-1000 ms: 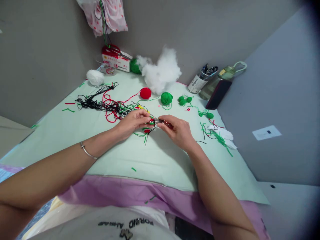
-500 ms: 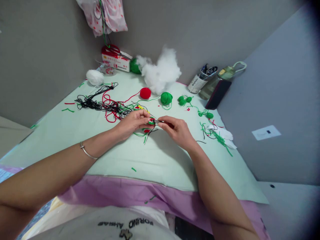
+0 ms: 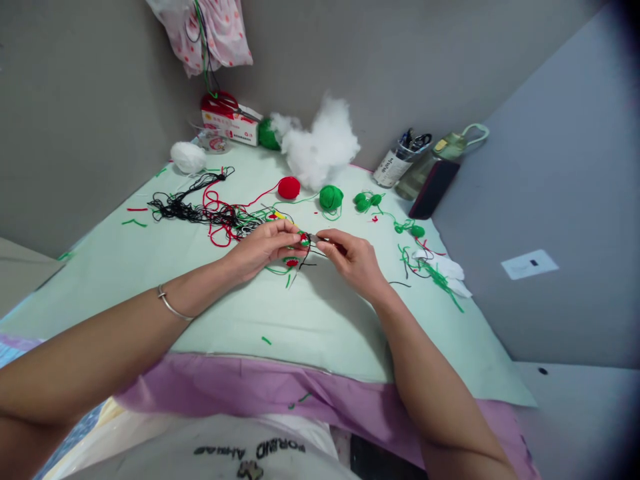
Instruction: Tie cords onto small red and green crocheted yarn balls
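Note:
My left hand (image 3: 273,243) is closed, pinching a small red and green crocheted piece (image 3: 304,239) between thumb and fingers. Across from it, my right hand (image 3: 353,257) grips a slim tool with a grey metal tip (image 3: 314,238); its exact kind is hard to make out. The tip meets the crocheted piece, where dark yarn ends (image 3: 309,257) hang down. Just below my left fingers lies another red and green crocheted piece (image 3: 291,262) on the table. A yellow strip (image 3: 281,216) shows behind my left hand, partly hidden.
Tangled black yarn (image 3: 187,207) spreads left of my hands. Behind are a red yarn ball (image 3: 289,188), a green yarn ball (image 3: 331,198), white stuffing (image 3: 320,147) and a white yarn ball (image 3: 189,158). A bottle (image 3: 425,170) and pen cup (image 3: 393,167) stand right, near green scraps (image 3: 440,277).
The tool's tip and the crocheted piece have shifted slightly, and the dark yarn ends hang differently. Both hands keep their holds. The whole view has moved a little.

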The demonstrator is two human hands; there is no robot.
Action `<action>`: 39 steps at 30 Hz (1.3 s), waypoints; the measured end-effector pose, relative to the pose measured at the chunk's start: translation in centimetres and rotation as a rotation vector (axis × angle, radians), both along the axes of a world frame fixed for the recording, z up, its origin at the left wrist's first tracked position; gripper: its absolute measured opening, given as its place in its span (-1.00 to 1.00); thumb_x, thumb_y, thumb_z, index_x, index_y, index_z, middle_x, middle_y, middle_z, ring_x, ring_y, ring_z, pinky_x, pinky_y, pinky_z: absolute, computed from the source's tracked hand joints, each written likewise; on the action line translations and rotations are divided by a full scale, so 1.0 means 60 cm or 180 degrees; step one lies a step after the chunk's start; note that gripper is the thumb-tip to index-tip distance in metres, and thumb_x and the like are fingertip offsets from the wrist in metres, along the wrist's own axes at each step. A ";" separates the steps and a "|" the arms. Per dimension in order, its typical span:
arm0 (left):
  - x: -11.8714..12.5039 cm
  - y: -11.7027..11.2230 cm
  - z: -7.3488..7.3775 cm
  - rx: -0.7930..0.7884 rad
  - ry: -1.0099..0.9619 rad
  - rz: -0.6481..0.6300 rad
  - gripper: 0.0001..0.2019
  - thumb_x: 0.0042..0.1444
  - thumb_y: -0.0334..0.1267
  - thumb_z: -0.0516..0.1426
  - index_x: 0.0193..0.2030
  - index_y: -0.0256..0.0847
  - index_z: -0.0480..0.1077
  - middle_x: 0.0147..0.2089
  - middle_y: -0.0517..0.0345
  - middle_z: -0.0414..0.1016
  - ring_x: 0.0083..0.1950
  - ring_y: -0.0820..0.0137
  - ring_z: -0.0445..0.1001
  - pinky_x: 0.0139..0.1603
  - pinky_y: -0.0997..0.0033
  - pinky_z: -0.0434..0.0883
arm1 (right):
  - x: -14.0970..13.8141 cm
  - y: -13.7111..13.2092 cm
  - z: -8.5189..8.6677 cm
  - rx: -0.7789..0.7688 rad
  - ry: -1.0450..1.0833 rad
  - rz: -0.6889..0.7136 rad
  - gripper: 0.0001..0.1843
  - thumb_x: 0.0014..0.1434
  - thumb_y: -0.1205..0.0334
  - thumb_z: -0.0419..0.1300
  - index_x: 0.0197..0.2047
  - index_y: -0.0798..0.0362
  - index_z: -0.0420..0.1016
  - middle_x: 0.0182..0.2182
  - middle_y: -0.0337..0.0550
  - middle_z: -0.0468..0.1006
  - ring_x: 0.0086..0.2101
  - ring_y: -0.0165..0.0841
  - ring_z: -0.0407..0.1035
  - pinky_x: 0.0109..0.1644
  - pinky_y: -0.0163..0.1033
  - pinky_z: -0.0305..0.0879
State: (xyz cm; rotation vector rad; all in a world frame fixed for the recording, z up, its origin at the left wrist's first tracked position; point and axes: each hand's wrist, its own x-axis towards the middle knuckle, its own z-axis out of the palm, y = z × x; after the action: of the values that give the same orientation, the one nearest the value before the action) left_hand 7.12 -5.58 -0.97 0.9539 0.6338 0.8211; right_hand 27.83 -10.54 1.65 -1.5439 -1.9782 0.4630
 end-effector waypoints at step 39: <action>-0.002 -0.001 0.014 -0.0191 0.0242 0.0287 -0.79 0.00 -0.42 0.34 -0.32 -0.27 0.36 -0.32 0.21 0.51 -0.31 0.48 0.58 -0.05 0.38 0.51 | 0.046 0.020 -0.004 -0.0206 -0.1194 -0.0680 -0.67 0.35 0.02 0.12 0.04 -0.02 0.54 -0.29 -0.12 0.59 -0.34 -0.28 0.38 -0.25 -0.22 0.11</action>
State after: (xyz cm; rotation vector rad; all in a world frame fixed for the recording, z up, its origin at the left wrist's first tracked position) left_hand 7.03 -5.67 -0.15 0.9103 0.7678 0.8441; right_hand 30.60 -9.36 1.39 -1.9741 -2.0488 0.1577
